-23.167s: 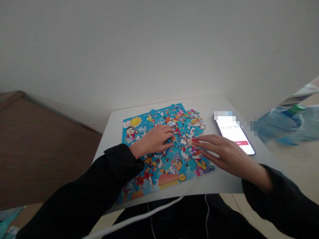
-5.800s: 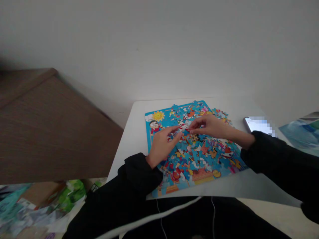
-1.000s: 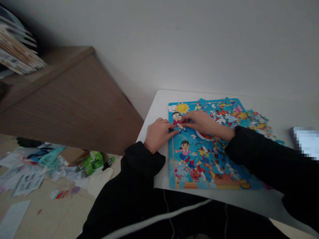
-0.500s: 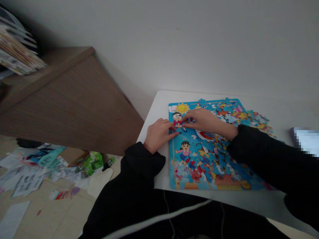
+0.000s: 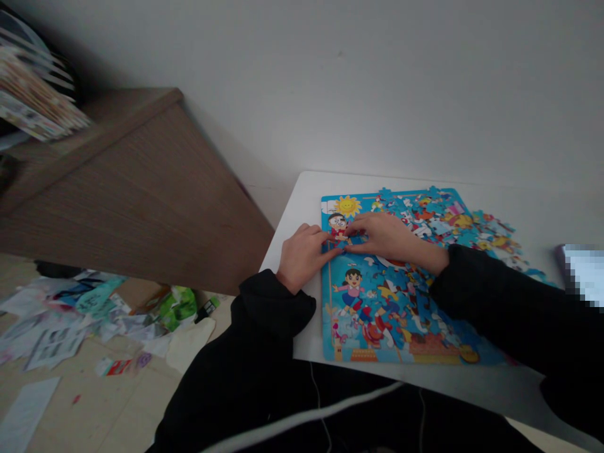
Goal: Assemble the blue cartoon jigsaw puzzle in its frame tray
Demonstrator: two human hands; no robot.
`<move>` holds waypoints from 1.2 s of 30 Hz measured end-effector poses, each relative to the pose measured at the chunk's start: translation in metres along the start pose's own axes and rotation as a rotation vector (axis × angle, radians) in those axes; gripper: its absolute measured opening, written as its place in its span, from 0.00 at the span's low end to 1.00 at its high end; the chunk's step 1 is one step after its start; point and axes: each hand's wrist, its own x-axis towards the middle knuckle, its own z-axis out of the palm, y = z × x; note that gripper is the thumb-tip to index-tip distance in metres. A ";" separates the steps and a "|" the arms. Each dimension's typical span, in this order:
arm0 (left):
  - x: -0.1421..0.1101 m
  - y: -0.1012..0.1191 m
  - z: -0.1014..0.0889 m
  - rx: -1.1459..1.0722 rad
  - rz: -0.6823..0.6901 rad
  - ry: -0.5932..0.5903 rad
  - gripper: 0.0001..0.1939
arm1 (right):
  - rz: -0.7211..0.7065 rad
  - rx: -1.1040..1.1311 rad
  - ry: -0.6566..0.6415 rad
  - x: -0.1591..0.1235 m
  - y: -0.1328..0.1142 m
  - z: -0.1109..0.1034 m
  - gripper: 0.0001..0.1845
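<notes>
A blue cartoon jigsaw puzzle point(image 5: 349, 318) lies on the white table, its left side assembled around a sun, a figure in red and a girl in pink. Over its left edge, my left hand point(image 5: 303, 257) has thumb and forefinger bent onto a puzzle piece point(image 5: 340, 238) at the red figure. My right hand point(image 5: 389, 236) reaches in from the right, thumb and forefinger closing on the same spot. Fingers partly cover the piece, so its outline is hidden. Loose pieces point(image 5: 443, 223) are heaped over the puzzle's upper right.
More loose pieces point(image 5: 500, 236) spill past the board's right edge onto the table point(image 5: 302, 340). A pixelated device point(image 5: 585, 270) lies at far right. A brown wooden cabinet point(image 5: 123, 189) stands left, papers and bags point(image 5: 113, 308) litter the floor, and a white cable point(image 5: 302, 415) crosses below.
My right hand has shifted slightly down toward the left hand, its thumb now lower beside the red figure. The left hand keeps nearly the same place on the puzzle's edge.
</notes>
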 end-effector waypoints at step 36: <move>0.086 -0.035 0.017 -0.046 0.229 -0.210 0.19 | -0.280 -0.248 -0.068 0.023 0.030 -0.019 0.12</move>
